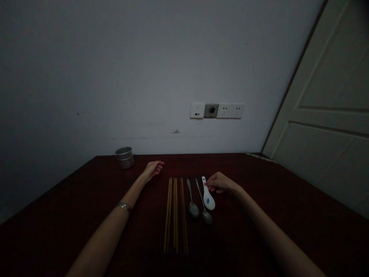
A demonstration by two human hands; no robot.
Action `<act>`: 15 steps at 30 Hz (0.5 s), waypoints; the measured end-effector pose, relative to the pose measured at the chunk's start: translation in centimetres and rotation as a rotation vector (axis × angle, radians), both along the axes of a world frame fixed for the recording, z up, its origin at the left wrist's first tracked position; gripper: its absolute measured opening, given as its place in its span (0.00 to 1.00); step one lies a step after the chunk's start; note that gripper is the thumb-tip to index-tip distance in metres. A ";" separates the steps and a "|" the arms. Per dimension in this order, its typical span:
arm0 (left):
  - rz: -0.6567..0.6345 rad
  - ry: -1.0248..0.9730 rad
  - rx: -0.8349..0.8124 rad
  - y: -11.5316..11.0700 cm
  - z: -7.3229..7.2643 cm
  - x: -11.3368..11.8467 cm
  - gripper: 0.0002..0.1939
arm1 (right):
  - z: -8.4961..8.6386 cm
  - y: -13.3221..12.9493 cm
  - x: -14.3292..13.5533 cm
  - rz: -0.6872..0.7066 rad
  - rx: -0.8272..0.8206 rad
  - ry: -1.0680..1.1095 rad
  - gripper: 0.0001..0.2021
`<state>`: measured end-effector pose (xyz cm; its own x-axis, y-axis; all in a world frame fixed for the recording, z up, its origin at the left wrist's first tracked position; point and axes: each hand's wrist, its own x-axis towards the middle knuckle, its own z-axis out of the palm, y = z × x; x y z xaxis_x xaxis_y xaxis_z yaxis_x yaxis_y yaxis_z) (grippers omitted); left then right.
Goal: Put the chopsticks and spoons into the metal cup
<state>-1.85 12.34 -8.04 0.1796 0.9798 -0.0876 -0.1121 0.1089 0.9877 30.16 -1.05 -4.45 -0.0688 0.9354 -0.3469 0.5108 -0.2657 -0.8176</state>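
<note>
A white porcelain soup spoon [208,201] with a blue mark in its bowl lies at the right end of a row of utensils. Thumb and fingers of my right hand [219,182] are closed on its handle. Just left of it are a long-handled metal spoon [206,216] and a broader metal spoon [193,209]. Farther left, wooden chopsticks [175,215] lie lengthwise in three groups. My left hand [152,170] rests beyond the chopsticks' upper left ends, fingers loosely bent and partly apart, with nothing visible in it.
A metal cup-shaped strainer [125,158] stands at the back left of the dark red table [236,246]. Behind rises a pale wall with sockets [230,111]. To the right is a white panelled door [325,127].
</note>
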 end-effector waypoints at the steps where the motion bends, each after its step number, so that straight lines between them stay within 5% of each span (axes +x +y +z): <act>1: 0.000 0.002 -0.003 0.0 0.0 0.0 0.10 | 0.0 0.0 0.0 0.004 0.002 0.001 0.09; 11: 0.008 0.035 0.021 -0.2 0.1 0.1 0.10 | -0.2 0.7 1.7 0.014 0.025 -0.018 0.19; 15: -0.006 0.030 0.053 -0.3 -0.1 0.1 0.10 | -1.6 1.2 3.7 -0.142 0.287 -0.070 0.22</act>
<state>-1.75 12.04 -8.10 0.1836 0.9821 -0.0410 -0.0822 0.0569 0.9950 33.82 0.18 -6.06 0.0844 0.9942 -0.0673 0.5428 -0.1025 -0.8336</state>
